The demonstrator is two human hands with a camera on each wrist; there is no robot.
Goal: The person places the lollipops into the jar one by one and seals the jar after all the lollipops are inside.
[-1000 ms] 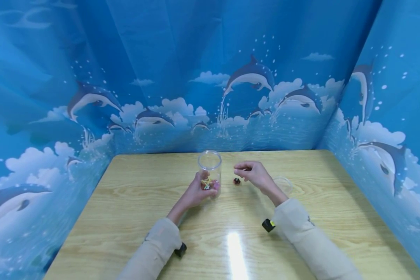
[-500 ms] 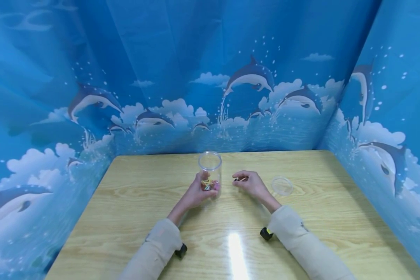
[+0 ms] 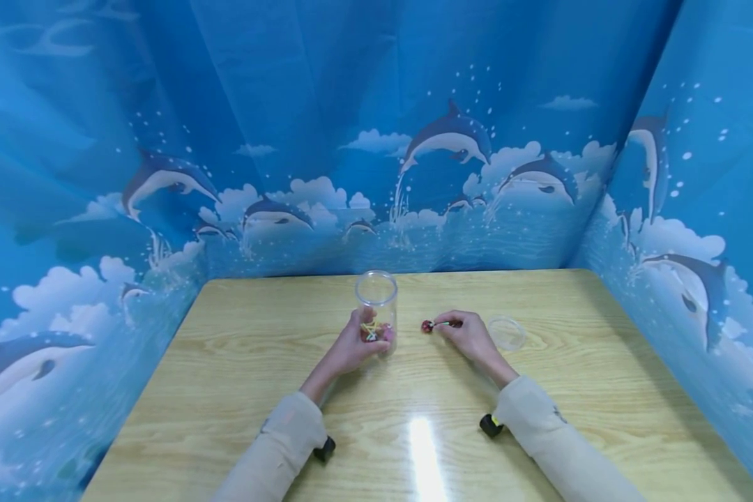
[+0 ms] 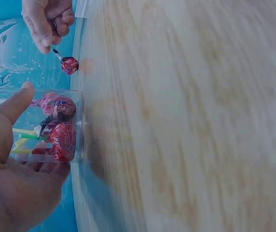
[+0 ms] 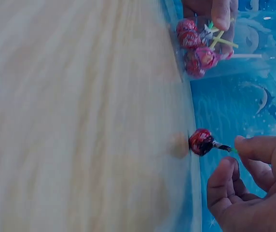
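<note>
My left hand (image 3: 349, 348) grips a clear, open-topped plastic jar (image 3: 377, 293) around its lower part. Inside it lie several wrapped lollipops (image 4: 63, 137), red and pink, with yellow, green and white sticks. To the jar's right, my right hand (image 3: 467, 336) pinches the green stick of a single lollipop (image 5: 201, 142) between thumb and fingertips. That lollipop has a shiny red wrapper with dark parts, and its head is down at the tabletop. In the left wrist view the right hand (image 4: 48, 24) shows beyond the jar.
A clear round lid (image 3: 506, 334) lies on the wood-grain table (image 3: 257, 335), just right of my right hand. Blue curtains (image 3: 326, 139) printed with dolphins rise behind the table and at both sides.
My right hand has come down to the single lollipop and now pinches its stick, then shifted slightly right. The lollipop's stick now points toward that hand. My left hand and the jar stay put.
</note>
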